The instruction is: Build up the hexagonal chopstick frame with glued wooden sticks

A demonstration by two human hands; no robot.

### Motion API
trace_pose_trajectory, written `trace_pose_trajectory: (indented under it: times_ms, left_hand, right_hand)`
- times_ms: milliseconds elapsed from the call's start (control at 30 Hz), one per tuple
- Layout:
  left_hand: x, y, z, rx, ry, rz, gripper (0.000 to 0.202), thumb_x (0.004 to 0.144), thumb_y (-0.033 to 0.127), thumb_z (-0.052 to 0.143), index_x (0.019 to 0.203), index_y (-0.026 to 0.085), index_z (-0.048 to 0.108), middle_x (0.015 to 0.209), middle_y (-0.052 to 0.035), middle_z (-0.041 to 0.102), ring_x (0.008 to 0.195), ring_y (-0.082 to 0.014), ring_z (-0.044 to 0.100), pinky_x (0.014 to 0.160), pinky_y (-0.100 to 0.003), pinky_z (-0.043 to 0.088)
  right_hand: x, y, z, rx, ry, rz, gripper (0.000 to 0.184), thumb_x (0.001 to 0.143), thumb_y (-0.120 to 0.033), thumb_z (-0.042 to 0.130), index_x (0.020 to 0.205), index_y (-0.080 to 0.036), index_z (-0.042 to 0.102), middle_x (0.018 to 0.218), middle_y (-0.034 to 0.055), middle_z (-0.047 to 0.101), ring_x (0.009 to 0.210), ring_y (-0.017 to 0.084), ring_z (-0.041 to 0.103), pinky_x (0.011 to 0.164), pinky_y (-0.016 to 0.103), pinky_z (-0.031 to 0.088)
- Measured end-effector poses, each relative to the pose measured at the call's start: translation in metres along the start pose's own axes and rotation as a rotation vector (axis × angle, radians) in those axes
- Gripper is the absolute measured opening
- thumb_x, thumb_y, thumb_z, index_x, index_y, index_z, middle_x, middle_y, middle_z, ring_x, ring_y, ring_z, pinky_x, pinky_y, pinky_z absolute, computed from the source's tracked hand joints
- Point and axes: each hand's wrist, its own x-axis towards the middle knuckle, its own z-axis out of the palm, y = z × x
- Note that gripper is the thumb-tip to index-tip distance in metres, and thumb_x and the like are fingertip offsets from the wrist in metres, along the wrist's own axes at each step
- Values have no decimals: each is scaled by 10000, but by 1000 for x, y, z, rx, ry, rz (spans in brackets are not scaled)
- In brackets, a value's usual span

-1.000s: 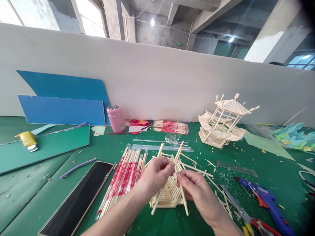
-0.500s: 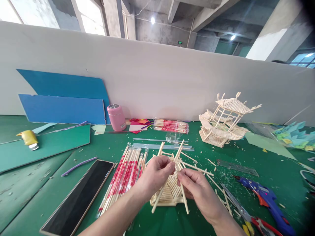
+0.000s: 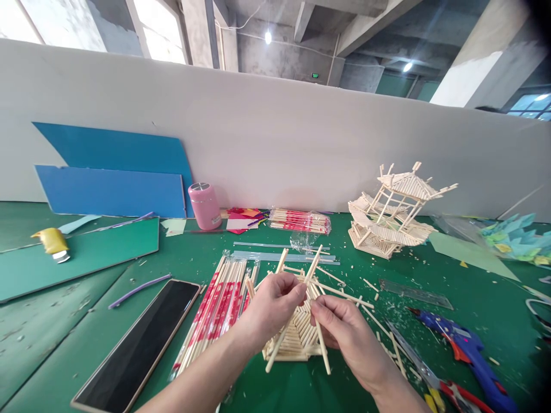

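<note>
A small roof-like frame of round wooden sticks (image 3: 295, 335) stands on the green table in front of me. My left hand (image 3: 273, 304) is closed, thumb and fingers pinching a wooden stick (image 3: 274, 354) near where sticks cross above the frame. My right hand (image 3: 346, 330) pinches another wooden stick (image 3: 322, 350), which slants down toward me. Both lower stick ends jut out past the front of the frame. My fingers cover part of the crossing, so the exact joint is hidden.
Wrapped chopsticks (image 3: 219, 304) and a phone (image 3: 142, 344) lie to the left. On the right are a blue glue gun (image 3: 462, 338), red-handled pliers (image 3: 451, 390) and stick offcuts. A finished-looking stick pavilion (image 3: 394, 212) and a pink cup (image 3: 204, 206) stand behind.
</note>
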Motion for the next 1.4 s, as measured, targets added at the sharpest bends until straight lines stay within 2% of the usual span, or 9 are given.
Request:
trace_pose_trajectory:
  times_ms: [300,533,667,833,1000,1100,1200,1267,1400]
  left_hand:
    - [1,-4,-1,-5,-10,2,249,762,283,447,551,152,470,527,46,382,509,-92,331,487,-221,263]
    - [0,-2,0,-8,15,1,256,761,299,451,557,149,488,536,37,409,519,-97,354,506,-220,284]
    - [-1,-2,-1,-24,-21,-6,271,778,328,450,591,140,507,543,36,413,510,-92,334,498,-222,270]
    - [-5,-2,-4,-51,-39,-20,312,810,380,422,628,140,505,547,42,398,495,-87,301,482,-224,243]
    - [-16,2,-7,-9,-35,17,364,843,371,379,559,158,459,520,54,366,498,-90,313,501,-225,251]
    - [-27,4,-11,53,24,24,356,845,363,380,573,159,486,541,45,394,517,-99,363,506,-224,279]
    - [-43,2,-15,105,102,11,302,838,373,394,721,160,574,614,14,492,594,-131,470,536,-232,344]
    - [-55,-3,-18,128,139,54,266,837,358,404,822,168,590,702,-10,548,672,-151,519,584,-241,385]
    - [-79,-24,-25,165,303,153,198,826,309,452,934,190,567,815,-21,581,743,-155,539,649,-245,410]
  right_hand:
    - [1,2,0,2,4,1,323,813,-397,511,606,-163,429,523,-66,278,490,61,228,448,222,173]
    - [1,-1,1,14,10,-10,315,801,-394,532,610,-150,476,511,-69,287,473,52,225,435,215,165]
    - [-1,0,0,21,15,-15,326,810,-423,508,640,-145,528,486,-76,254,452,51,204,425,219,148]
    - [-9,-1,-3,50,27,-1,346,822,-440,483,645,-148,540,500,-74,230,452,55,174,418,230,114]
    - [-24,0,-10,6,74,12,318,839,-430,460,746,-155,589,520,-69,240,469,68,178,423,238,116]
    - [-35,4,-16,-28,111,28,323,847,-438,440,789,-162,598,534,-67,240,473,70,178,429,242,118]
    - [-47,11,-24,-58,152,61,310,845,-447,436,842,-176,585,556,-66,240,486,75,177,436,241,122]
    - [-55,17,-30,-95,194,92,304,838,-459,438,883,-188,568,574,-64,247,494,78,188,439,236,139]
    - [-68,34,-41,-270,329,131,307,812,-484,460,941,-214,527,662,-37,383,551,92,328,478,223,273]
